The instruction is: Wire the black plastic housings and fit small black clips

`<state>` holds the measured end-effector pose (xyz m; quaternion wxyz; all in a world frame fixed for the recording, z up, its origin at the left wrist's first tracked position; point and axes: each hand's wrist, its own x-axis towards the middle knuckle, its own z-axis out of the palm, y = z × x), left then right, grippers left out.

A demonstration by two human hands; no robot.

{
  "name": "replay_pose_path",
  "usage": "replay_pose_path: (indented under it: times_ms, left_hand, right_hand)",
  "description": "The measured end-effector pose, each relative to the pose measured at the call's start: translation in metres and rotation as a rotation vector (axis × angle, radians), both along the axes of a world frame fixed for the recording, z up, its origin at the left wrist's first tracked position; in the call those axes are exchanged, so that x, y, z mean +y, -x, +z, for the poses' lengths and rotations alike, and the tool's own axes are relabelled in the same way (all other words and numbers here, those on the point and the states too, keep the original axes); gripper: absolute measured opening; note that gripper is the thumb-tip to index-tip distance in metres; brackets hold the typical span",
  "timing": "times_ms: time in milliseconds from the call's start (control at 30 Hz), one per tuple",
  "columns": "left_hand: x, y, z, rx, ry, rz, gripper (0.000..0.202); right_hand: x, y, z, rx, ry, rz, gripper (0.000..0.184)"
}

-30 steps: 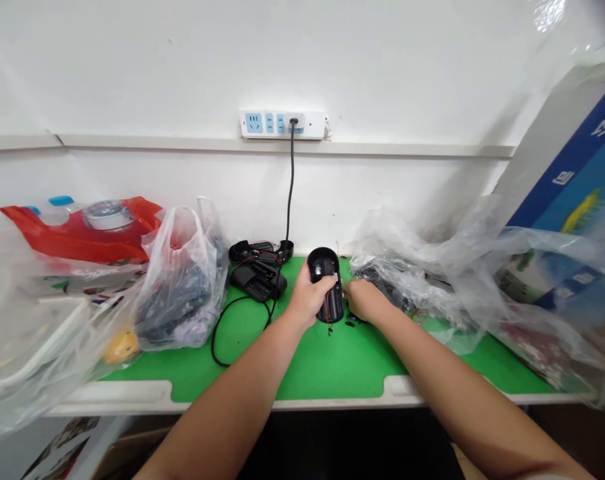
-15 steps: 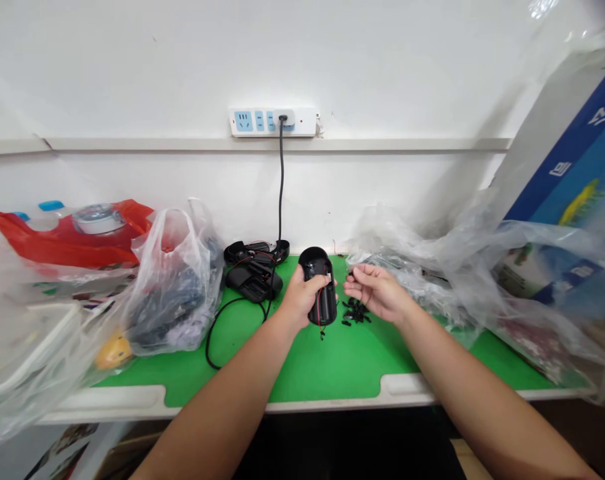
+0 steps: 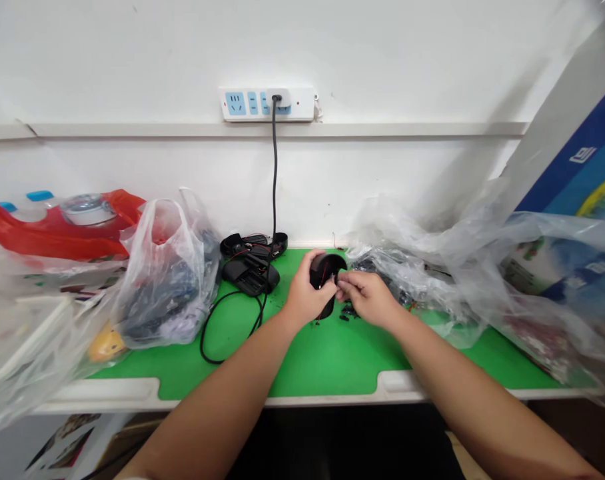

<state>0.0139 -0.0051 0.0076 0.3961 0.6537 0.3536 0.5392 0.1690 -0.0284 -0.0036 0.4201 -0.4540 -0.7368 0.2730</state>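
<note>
My left hand (image 3: 305, 297) grips a black plastic casing (image 3: 323, 267) with thin red wires inside, holding it upright on or just above the green mat (image 3: 332, 360). Its lower end is mostly hidden behind my hands. My right hand (image 3: 365, 297) has its fingertips pinched together at the casing's open side. Whatever lies between those fingertips is hidden. Several small black parts (image 3: 349, 311) lie on the mat just below my right hand.
Behind my hands lie a black device (image 3: 250, 277) and a black cable (image 3: 227, 330) running up to a wall power strip (image 3: 265, 103). A translucent plastic bag (image 3: 165, 280) of dark items stands left; crumpled clear plastic (image 3: 422, 267) and a blue box (image 3: 572, 193) stand right.
My right hand has moved left from above the small black parts to the casing, and its open fingers have closed together. Fewer small parts show on the mat.
</note>
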Motion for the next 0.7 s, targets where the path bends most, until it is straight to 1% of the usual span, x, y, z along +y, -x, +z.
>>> replay_pose_path:
  times_ms: [33, 67, 100, 167, 267, 333, 400, 467, 533, 600, 700]
  left_hand:
    - [-0.001, 0.000, 0.000, 0.028, -0.008, -0.003, 0.046]
    - [-0.001, 0.000, 0.000, 0.044, -0.007, -0.004, 0.046]
    - [0.000, 0.000, 0.000, 0.042, 0.001, -0.001, 0.046]
    - [0.002, 0.000, 0.000, -0.017, 0.056, 0.020, 0.046]
    - [0.005, 0.001, 0.000, -0.170, 0.245, 0.019, 0.046]
    - [0.004, 0.001, 0.001, -0.254, 0.407, -0.053, 0.050]
    - [0.003, 0.000, 0.000, -0.299, 0.508, -0.124, 0.054]
    - [0.001, 0.000, -0.002, -0.310, 0.519, -0.149, 0.054]
    - [0.001, -0.001, -0.005, -0.304, 0.483, -0.137, 0.051]
    - [0.002, -0.002, -0.008, -0.289, 0.452, -0.129, 0.048]
    - [0.003, -0.002, -0.010, -0.272, 0.425, -0.129, 0.047]
  right_hand:
    - [0.000, 0.000, 0.000, -0.042, 0.001, -0.003, 0.018]
    - [0.000, 0.000, -0.001, -0.032, 0.029, -0.002, 0.017]
    - [0.000, 0.000, -0.001, 0.026, 0.081, 0.003, 0.015]
    - [0.002, -0.001, -0.002, 0.228, 0.228, 0.021, 0.015]
    - [0.004, -0.003, 0.000, 0.558, 0.419, 0.061, 0.023]
    - [0.005, -0.003, 0.001, 0.751, 0.500, 0.096, 0.024]
    - [0.006, -0.003, 0.002, 0.898, 0.580, 0.122, 0.022]
    - [0.006, -0.001, 0.001, 0.972, 0.649, 0.113, 0.021]
    - [0.006, 0.000, 0.000, 1.003, 0.692, 0.083, 0.020]
    - [0.007, 0.000, -0.001, 1.018, 0.712, 0.055, 0.018]
    - [0.007, -0.001, -0.001, 1.011, 0.711, 0.050, 0.016]
